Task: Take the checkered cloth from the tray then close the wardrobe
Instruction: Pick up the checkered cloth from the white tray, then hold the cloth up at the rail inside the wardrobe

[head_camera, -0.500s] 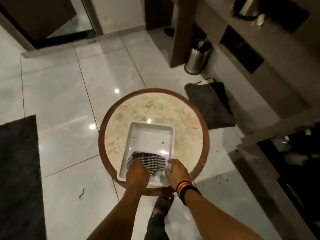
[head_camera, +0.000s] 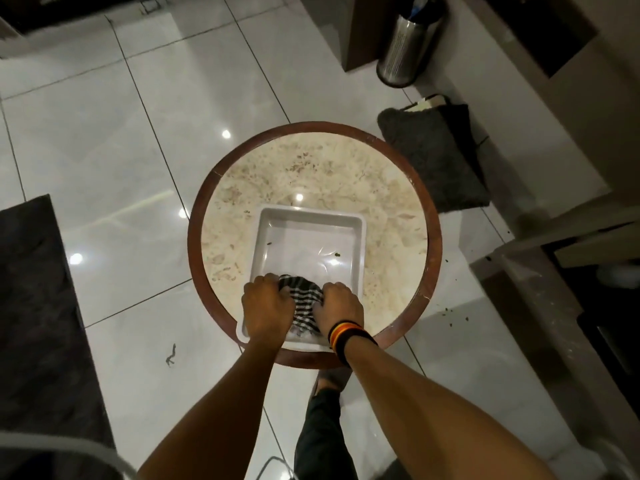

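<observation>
We note a black-and-white checkered cloth (head_camera: 302,295) in a plain white plastic tray (head_camera: 311,233), on a round table with mottled beige marble top and reddish-brown wooden rim (head_camera: 242,157). We see a black wristband striped red and yellow (head_camera: 348,337), glossy white floor tiles (head_camera: 104,133), a dark grey mat (head_camera: 433,157) and a brushed-steel bin (head_camera: 405,46).

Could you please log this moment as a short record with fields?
surface: round table with a marble top and a wooden rim
tray: white tray on the near half of the table
cloth: checkered cloth, bunched at the tray's near end
left hand: closed on the cloth's left side
right hand: closed on its right side, striped wristband on the wrist
wardrobe: not identifiable
</observation>
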`<state>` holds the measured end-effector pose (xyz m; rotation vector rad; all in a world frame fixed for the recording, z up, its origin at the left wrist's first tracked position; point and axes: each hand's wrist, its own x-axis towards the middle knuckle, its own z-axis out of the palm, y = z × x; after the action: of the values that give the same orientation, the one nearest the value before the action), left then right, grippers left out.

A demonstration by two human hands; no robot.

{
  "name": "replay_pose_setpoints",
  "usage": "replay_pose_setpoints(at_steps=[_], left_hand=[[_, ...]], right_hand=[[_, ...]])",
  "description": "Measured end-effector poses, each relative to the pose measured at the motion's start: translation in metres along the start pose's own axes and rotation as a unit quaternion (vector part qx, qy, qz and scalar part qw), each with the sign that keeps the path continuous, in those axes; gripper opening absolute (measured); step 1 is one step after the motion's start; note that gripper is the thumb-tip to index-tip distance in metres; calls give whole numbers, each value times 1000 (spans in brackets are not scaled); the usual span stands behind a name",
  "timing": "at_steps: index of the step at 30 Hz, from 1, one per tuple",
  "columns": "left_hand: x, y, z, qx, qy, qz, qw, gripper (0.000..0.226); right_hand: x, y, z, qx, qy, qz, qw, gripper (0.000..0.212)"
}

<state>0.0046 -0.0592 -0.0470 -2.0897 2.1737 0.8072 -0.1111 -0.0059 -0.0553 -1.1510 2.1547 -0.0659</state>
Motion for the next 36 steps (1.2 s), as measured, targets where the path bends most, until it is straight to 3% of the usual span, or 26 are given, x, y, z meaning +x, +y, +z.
replay_pose_setpoints(at_steps=[4, 10, 15, 19, 25, 29, 33, 36], left_hand=[[-5, 21, -35, -105, -17, 50, 993, 19], [-27, 108, -56, -171, -139, 102, 970, 18], [-85, 202, -25, -158, -197, 154, 955, 24], [-154, 268, 10, -144, -258, 217, 930, 31], [-276, 393, 31, -123, -332, 370, 859, 16], [-348, 470, 28, -109, -344, 448, 818, 11], [-409, 549, 21, -109, -351, 510, 777, 20], [-441, 604, 6, -131, -348, 539, 756, 13]], right_hand=[[-35, 9, -38, 135, 8, 50, 990, 27], [-76, 65, -115, 353, 61, 155, 921, 21], [-134, 151, -173, 361, 154, 231, 890, 35], [-202, 233, -199, 344, 166, 308, 871, 40], [-317, 354, -244, 405, 236, 383, 796, 53], [-380, 410, -281, 405, 306, 406, 760, 40], [-420, 455, -334, 428, 388, 436, 690, 43], [-435, 478, -380, 470, 461, 423, 622, 37]])
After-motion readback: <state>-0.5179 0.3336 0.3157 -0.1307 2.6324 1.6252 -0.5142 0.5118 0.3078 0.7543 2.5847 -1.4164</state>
